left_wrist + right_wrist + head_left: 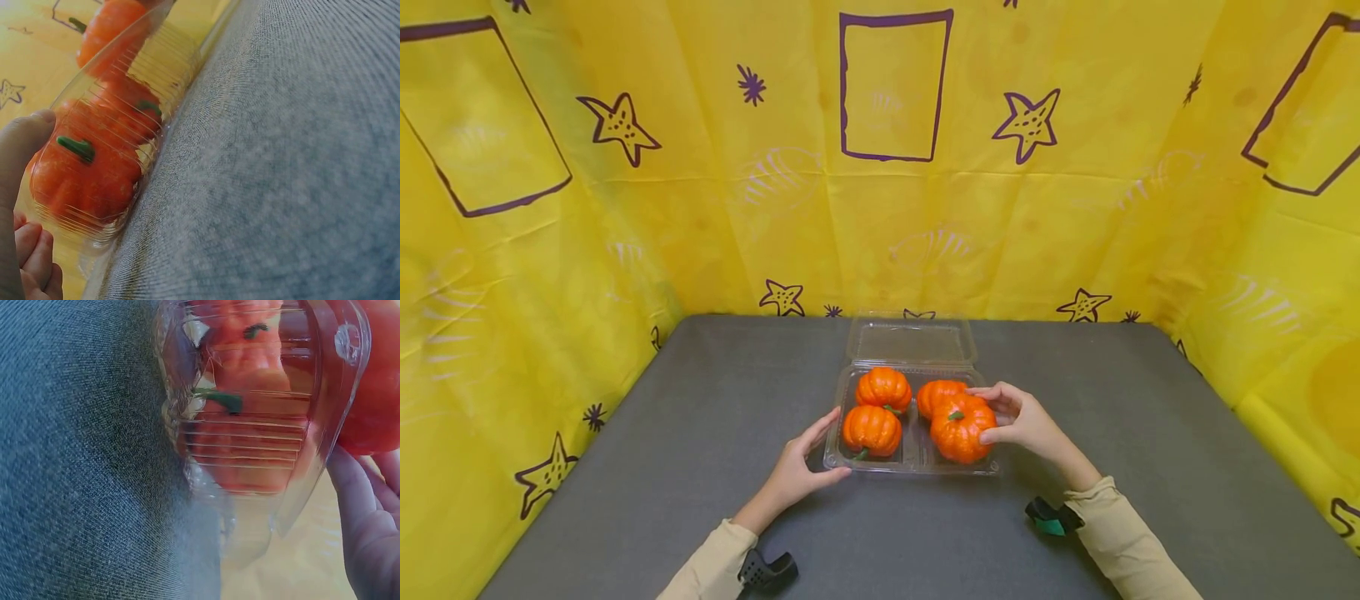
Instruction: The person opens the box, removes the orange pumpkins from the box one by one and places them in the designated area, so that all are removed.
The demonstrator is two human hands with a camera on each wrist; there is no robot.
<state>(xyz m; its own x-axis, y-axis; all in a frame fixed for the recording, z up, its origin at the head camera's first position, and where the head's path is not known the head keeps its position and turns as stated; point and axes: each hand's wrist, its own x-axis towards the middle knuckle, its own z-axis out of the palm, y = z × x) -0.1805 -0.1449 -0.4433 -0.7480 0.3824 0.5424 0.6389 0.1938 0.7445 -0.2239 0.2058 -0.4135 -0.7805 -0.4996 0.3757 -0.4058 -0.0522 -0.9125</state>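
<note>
My right hand (1024, 429) holds a small orange toy pumpkin (961, 433) between thumb and fingers. In the right wrist view this held pumpkin (376, 381) shows beyond the rim of a clear plastic clamshell container (917, 472). Another pumpkin (938, 395) sits in the right compartment, partly hidden behind the held one. Two more pumpkins, a rear one (883, 388) and a front one (872, 432), lie in the left compartment. At the container's front left corner, my left hand (796, 473) grips the edge, thumb in front and fingers along the left side.
The container's hinged lid (912, 340) stands open at the back, near the table's far edge. A grey cloth-covered table (715, 433) lies beneath everything. Yellow printed curtains (700, 208) enclose the back and both sides.
</note>
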